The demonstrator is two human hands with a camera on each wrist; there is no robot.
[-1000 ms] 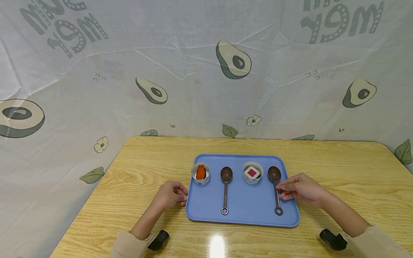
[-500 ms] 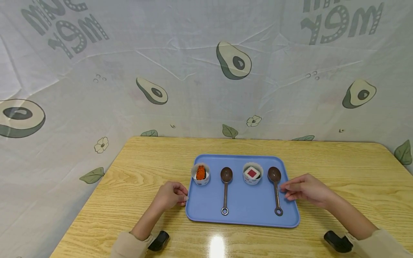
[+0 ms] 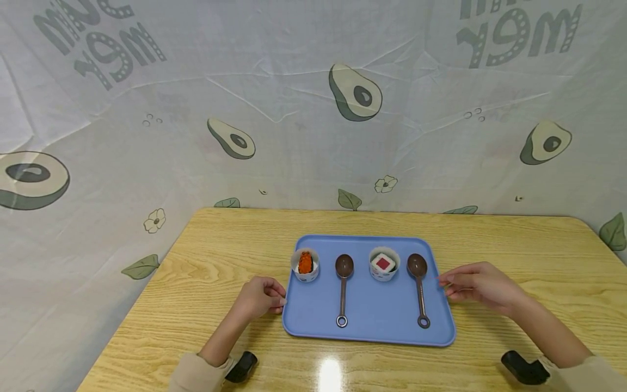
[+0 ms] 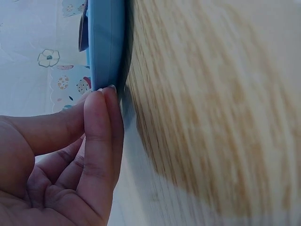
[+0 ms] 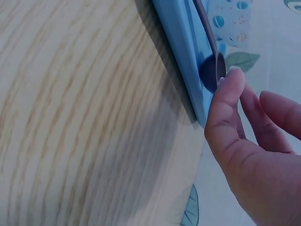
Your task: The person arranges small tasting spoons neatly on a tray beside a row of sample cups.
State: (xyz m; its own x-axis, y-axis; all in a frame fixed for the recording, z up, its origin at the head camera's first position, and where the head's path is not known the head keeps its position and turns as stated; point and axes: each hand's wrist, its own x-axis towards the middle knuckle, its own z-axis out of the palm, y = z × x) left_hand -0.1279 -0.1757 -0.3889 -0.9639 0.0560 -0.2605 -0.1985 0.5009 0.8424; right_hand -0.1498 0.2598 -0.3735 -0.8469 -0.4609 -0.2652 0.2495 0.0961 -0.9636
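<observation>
A blue tray (image 3: 372, 332) lies on the table, bearing two brown spoons and two small patterned cups. At its left edge my left hand (image 3: 262, 296) pinches the rim between thumb and fingertips, as the left wrist view shows closely. My right hand (image 3: 480, 288) hovers by the tray's right edge, fingers loosely extended and holding nothing. Nearest to it lies the right spoon (image 3: 419, 288), bowl away from me; the left spoon (image 3: 342, 288) lies parallel. One cup (image 3: 306, 276) holds an orange-topped sushi piece (image 3: 306, 262); the other cup (image 3: 383, 275) holds a white roll with a red centre (image 3: 383, 263).
The tray rests on a wood-grain table (image 3: 235, 234). Behind and to the left hangs a pale cloth (image 3: 294, 179) printed with avocados and leaves. A black device sits at each wrist, the left device (image 3: 241, 367) and the right device (image 3: 524, 369).
My right hand has drawn off the right spoon's handle and moved right to the tray's edge. The spoons and cups stay in place; my left hand has not moved.
</observation>
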